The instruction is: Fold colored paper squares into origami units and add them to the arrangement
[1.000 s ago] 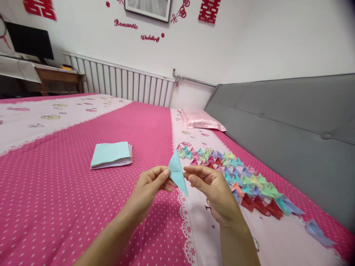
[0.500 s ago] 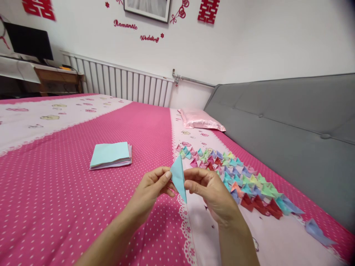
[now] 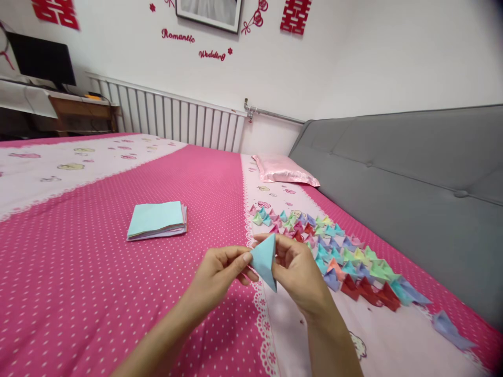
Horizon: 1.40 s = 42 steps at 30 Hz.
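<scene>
Both my hands hold a folded light-blue paper piece [image 3: 264,259] just above the pink bedspread. My left hand [image 3: 220,275] pinches its left edge with thumb and forefinger. My right hand [image 3: 298,269] is curled round its right side, fingers closed on it. The piece stands as a narrow triangle with one tip up and one down. To the left lies a stack of square coloured papers [image 3: 157,220], light blue on top. To the right, several small folded paper pieces [image 3: 334,248] in many colours lie in rows on the bed.
A pink satin pillow [image 3: 285,170] lies at the head of the bed [image 3: 78,262]. The grey padded headboard [image 3: 412,178] rises on the right. One loose lilac folded piece [image 3: 448,327] lies near the right edge. A radiator [image 3: 173,118] and a desk stand against the far wall.
My hands have sunk a little and moved slightly right. The blue piece has been pressed shorter and wider, with my right fingers now closed further over it.
</scene>
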Motion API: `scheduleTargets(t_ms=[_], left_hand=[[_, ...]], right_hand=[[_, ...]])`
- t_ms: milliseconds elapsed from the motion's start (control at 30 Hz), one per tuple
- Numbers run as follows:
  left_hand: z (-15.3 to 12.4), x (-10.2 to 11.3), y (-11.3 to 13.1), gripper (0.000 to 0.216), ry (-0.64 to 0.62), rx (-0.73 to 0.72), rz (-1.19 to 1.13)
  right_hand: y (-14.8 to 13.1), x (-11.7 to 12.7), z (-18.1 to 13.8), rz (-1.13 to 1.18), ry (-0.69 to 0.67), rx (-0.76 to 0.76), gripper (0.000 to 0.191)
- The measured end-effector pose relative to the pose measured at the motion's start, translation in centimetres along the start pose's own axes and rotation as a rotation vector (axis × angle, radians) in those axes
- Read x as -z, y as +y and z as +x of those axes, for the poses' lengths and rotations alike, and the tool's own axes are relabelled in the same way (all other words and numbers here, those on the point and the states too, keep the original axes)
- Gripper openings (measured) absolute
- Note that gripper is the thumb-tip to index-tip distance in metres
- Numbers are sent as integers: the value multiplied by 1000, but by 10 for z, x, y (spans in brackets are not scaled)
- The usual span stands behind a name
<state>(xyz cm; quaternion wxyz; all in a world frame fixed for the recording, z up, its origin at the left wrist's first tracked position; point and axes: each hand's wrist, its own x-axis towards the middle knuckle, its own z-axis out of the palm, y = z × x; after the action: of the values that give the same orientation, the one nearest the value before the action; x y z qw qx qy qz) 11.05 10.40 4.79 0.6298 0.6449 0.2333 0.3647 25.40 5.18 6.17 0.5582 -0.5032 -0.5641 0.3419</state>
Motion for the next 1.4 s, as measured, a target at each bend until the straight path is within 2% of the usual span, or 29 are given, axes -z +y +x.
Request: scheduleTargets(t_ms=[167,333,500,633,767,933,1167,1300,1400], left_hand=[[-3,-1,2,25,-14,-35,51],[-8,-2,9,25,16,-60,85],[-15,-3,16,34,-45,-147,167],[-18,-6,15,53,-58,-148,269],[-18,-9,11,48,-83,-125,157],[-16,-9,9,56,63,-45,34],[-16,-8,19,35,83,-78,90],[-18,-7,21,32,142,-41,83],[-20,-6,21,35,178,18,-13]], right_hand=[[4,-7,-1,5,6,25,26],[1,-18,1,-12,92,209,20],[1,-25,0,-89,216,279,30],[1,-25,-2,-147,256,292,38],[-1,-21,-2,-179,185,301,40],[-6,-13,-3,-268,111,321,43],[-14,-1,-6,-311,-89,320,47],[-16,1,-7,-331,-103,339,47],[-17,1,-8,-333,-99,326,46]])
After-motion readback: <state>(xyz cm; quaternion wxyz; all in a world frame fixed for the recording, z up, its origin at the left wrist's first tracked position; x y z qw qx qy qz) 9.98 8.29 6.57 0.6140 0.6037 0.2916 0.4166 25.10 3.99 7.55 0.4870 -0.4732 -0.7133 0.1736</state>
